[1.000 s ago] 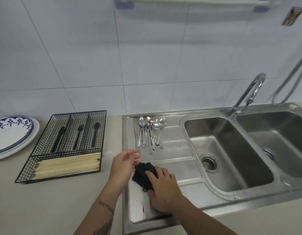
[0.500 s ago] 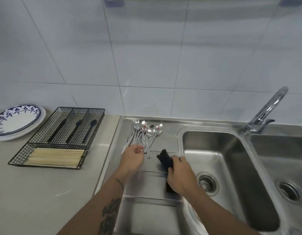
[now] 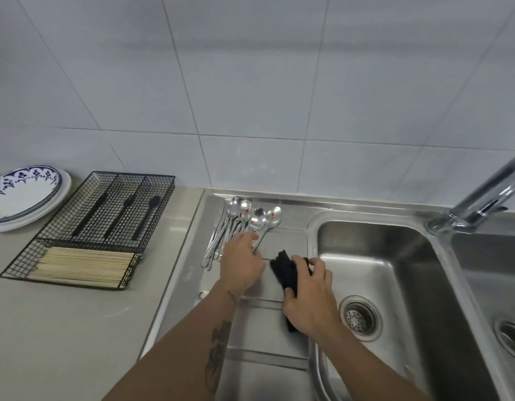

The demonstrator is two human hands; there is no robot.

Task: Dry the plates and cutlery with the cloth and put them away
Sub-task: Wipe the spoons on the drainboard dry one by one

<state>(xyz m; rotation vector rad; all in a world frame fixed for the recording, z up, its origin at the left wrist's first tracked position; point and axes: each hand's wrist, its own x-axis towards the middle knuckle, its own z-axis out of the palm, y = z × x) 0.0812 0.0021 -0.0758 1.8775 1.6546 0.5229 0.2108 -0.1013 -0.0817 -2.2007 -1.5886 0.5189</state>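
Well, over on the left the plates (image 3: 25,195) sit stacked on the surface (image 3: 62,328), close to its far edge. Just beside them is the black wire tray (image 3: 88,230), with black cutlery in its long slots and pale chopsticks (image 3: 82,264) across the front part. The tray looks like where the dry pieces should go.

Next comes the drainboard (image 3: 250,328) of the sink. A bunch of shiny spoons (image 3: 244,218) lies there, all piled close and touching each other. The left hand (image 3: 242,264) is down on their handles, fingers bent over them. I think it is picking one, but I cannot tell if it has a firm pinch yet, because its own back hides the fingertips.

The spoons may be wet and slippery. If the hand pulls one from the pile, others could slide, clatter, or roll toward the basin (image 3: 380,270). It could also lift two at once.

Just right of that hand, the right hand (image 3: 311,296) is curled round the dark cloth (image 3: 285,270) and holds it bunched up. A bunched cloth may not wrap the spoon well, so wet spots could stay. The cloth hangs near the basin edge, and if it dips in, it could get wet.
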